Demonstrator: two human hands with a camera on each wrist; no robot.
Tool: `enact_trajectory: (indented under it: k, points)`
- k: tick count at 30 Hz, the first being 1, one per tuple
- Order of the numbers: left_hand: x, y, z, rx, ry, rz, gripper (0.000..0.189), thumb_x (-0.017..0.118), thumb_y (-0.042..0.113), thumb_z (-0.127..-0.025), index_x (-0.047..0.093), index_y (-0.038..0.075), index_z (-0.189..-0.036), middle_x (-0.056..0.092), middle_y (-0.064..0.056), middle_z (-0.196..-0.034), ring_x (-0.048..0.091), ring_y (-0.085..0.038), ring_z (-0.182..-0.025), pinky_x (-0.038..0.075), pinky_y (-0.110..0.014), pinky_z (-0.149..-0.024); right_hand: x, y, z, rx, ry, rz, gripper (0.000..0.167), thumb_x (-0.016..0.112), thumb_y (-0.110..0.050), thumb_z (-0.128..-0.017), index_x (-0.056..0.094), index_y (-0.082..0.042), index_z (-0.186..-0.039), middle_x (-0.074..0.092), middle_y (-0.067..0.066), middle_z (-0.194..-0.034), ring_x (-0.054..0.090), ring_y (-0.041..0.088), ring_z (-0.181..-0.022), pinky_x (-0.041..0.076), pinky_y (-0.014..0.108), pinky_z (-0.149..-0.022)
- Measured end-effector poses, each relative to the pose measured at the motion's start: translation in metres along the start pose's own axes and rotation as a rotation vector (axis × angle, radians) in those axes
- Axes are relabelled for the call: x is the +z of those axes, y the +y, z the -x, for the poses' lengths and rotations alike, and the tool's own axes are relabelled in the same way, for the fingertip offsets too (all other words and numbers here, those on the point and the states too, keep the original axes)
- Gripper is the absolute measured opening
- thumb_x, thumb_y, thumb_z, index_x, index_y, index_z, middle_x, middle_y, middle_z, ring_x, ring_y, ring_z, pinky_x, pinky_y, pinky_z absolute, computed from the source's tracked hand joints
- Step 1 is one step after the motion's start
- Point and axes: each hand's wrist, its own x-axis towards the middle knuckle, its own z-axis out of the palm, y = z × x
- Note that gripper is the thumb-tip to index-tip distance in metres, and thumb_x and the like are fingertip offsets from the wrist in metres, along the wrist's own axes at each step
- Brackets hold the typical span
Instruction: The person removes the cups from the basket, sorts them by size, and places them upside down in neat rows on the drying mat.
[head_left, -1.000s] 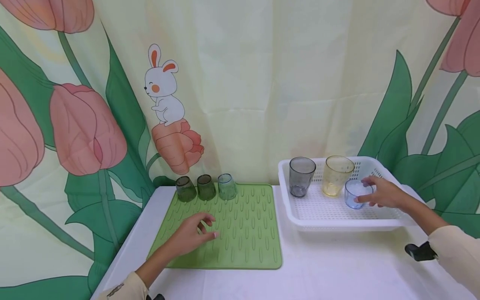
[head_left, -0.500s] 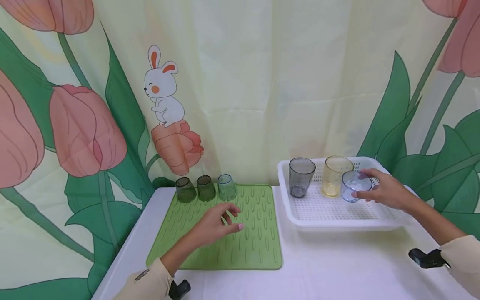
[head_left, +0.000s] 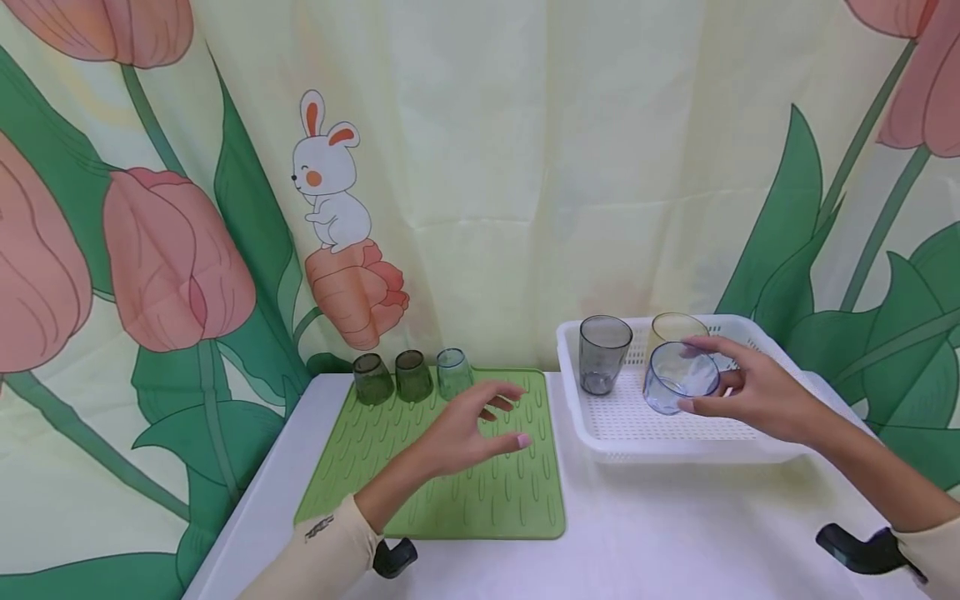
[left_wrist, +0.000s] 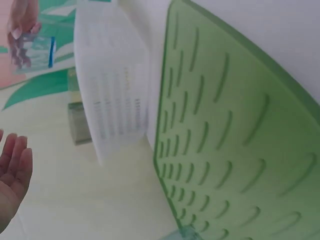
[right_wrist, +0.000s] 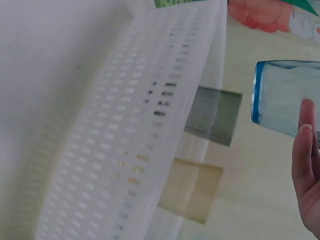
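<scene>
A clear blue glass (head_left: pixel 678 379) is pinched between the thumb and fingers of my right hand (head_left: pixel 757 392), raised over the white basket (head_left: pixel 675 450) and tilted with its mouth toward me. In the right wrist view the blue glass (right_wrist: pixel 285 97) shows a darker blue rim beside my fingers (right_wrist: pixel 305 150). My left hand (head_left: pixel 472 429) hovers above the green ribbed mat (head_left: pixel 450 500), fingers relaxed and slightly bent, holding nothing. In the basket stand a grey glass (head_left: pixel 603 354) and a yellow glass (head_left: pixel 678 325), the latter partly hidden behind the blue one.
Along the mat's back edge stand two dark glasses (head_left: pixel 372 379) and a light green-blue glass (head_left: pixel 453 375), upside down. The mat and basket lie side by side on a white cloth (head_left: pixel 637 533). A printed curtain (head_left: pixel 480 167) hangs right behind them.
My right hand has lifted the blue glass from the basket floor and brought it left and nearer, in front of the yellow glass. My left hand has moved right across the mat.
</scene>
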Motion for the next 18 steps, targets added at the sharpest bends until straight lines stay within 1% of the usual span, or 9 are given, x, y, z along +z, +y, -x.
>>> enact_trajectory:
  k: [2,4,8,12,15,18]
  points:
    - [0.002,0.007,-0.003,0.028,0.002,0.011,0.058,0.079,0.033,-0.087,0.055,0.015,-0.137,0.059,0.003,-0.132,0.059,-0.018,-0.12,0.051,-0.033,-0.096,0.007,-0.01,0.003,-0.025,-0.003,-0.015,0.081,0.083,-0.015,-0.083,0.038,-0.005,-0.15,0.065,0.012,-0.095,0.062,0.015,-0.068,0.052,0.027,-0.055]
    - [0.005,0.013,-0.006,0.055,0.002,0.019,0.061,0.079,0.033,-0.086,0.054,0.014,-0.138,0.058,0.001,-0.134,0.057,-0.018,-0.122,0.051,-0.033,-0.098,0.014,-0.019,0.006,-0.046,-0.011,-0.037,0.081,0.084,-0.014,-0.082,0.04,-0.007,-0.149,0.066,0.009,-0.091,0.062,0.016,-0.065,0.052,0.027,-0.055]
    - [0.012,0.025,-0.011,0.11,-0.012,0.033,0.069,0.082,0.032,-0.084,0.05,0.013,-0.143,0.056,-0.002,-0.138,0.055,-0.016,-0.125,0.049,-0.032,-0.101,0.029,-0.036,0.012,-0.083,-0.047,-0.094,0.081,0.085,-0.013,-0.08,0.042,-0.006,-0.148,0.068,0.009,-0.088,0.062,0.017,-0.062,0.052,0.027,-0.054]
    - [0.019,0.037,-0.015,0.158,-0.042,0.027,0.076,0.083,0.033,-0.083,0.045,0.014,-0.146,0.054,-0.002,-0.141,0.053,-0.014,-0.127,0.048,-0.029,-0.102,0.044,-0.052,0.015,-0.11,-0.099,-0.142,0.08,0.085,-0.014,-0.079,0.043,-0.006,-0.147,0.07,0.007,-0.084,0.063,0.017,-0.061,0.053,0.027,-0.054]
    - [0.024,0.043,-0.016,0.187,-0.066,0.007,0.078,0.084,0.033,-0.082,0.044,0.014,-0.146,0.053,0.0,-0.141,0.053,-0.012,-0.127,0.048,-0.025,-0.101,0.055,-0.06,0.016,-0.133,-0.134,-0.169,0.08,0.087,-0.015,-0.077,0.045,-0.006,-0.145,0.07,0.005,-0.082,0.062,0.016,-0.06,0.054,0.027,-0.055]
    - [0.028,0.045,-0.016,0.202,-0.085,0.004,0.079,0.086,0.033,-0.081,0.043,0.015,-0.145,0.052,0.0,-0.141,0.053,-0.009,-0.126,0.048,-0.024,-0.1,0.063,-0.064,0.016,-0.166,-0.167,-0.187,0.08,0.087,-0.015,-0.076,0.045,-0.005,-0.144,0.068,0.006,-0.082,0.061,0.014,-0.059,0.054,0.026,-0.055]
